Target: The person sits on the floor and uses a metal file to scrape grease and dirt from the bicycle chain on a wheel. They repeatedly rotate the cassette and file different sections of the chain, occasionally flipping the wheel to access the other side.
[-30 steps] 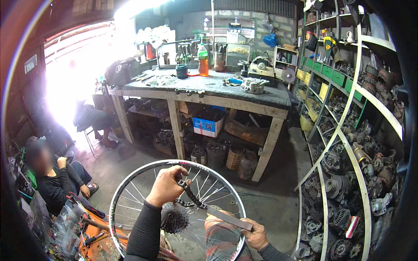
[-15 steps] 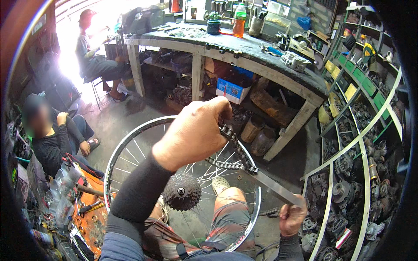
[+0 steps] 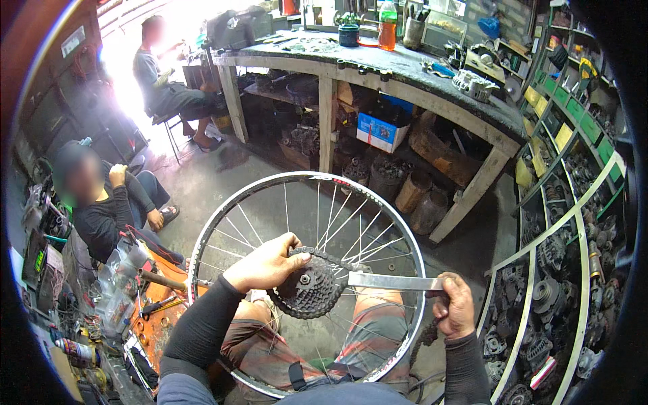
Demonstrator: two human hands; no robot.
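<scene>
A spoked bicycle wheel (image 3: 413,246) lies across my lap with its sprocket cassette (image 3: 307,287) facing up. A chain whip, a flat metal bar (image 3: 395,281) with a chain (image 3: 331,259) at its end, reaches the cassette from the right. Its chain lies along the upper edge of the sprockets. My left hand (image 3: 266,262) is closed on that chain at the cassette's upper left, thumb on top and some fingers hidden. My right hand (image 3: 457,307) grips the bar's outer end, beyond the rim. A dark length of chain (image 3: 426,332) hangs below this hand.
An orange surface with tools (image 3: 158,331) stands at my left, near a seated person (image 3: 101,202). Another person (image 3: 162,81) sits farther back. A long workbench (image 3: 378,64) spans the far side. Shelves of metal parts (image 3: 550,290) line the right.
My left hand has lowered the chain from above the wheel onto the cassette. The bar has swung nearly level, my right hand still on its end. The view has shifted slightly.
</scene>
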